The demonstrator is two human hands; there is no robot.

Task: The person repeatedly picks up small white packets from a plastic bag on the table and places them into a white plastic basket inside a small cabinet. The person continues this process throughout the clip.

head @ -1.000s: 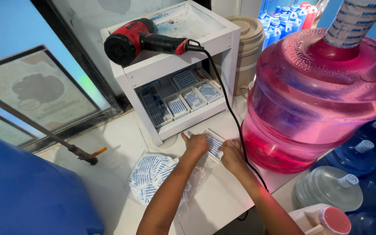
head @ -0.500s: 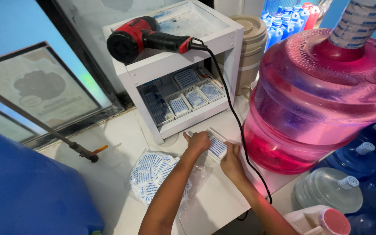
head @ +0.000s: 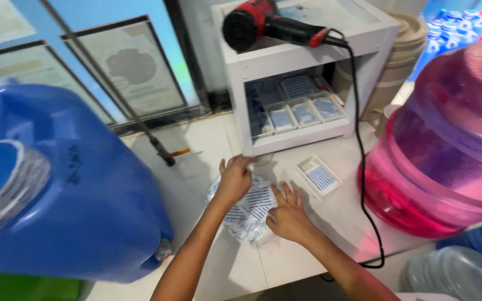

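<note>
My left hand (head: 234, 177) rests on the top of a clear plastic bag of blue-and-white printed labels (head: 250, 210) lying on the white counter. My right hand (head: 289, 214) presses on the bag's right side, fingers spread. Whether either hand grips the bag is unclear. Just right of my hands a small white tray (head: 319, 175) with a stack of the same labels lies flat on the counter.
A white shelf box (head: 308, 72) holds several label trays, with a red and black heat gun (head: 263, 25) on top; its black cord (head: 362, 167) runs down the counter. A pink water jug (head: 447, 139) stands right, a blue jug (head: 57, 184) left. A metal rod (head: 140, 122) leans behind.
Both hands left the small white tray and moved left and nearer onto the bag of labels. The view swung left, bringing the blue jug into sight.
</note>
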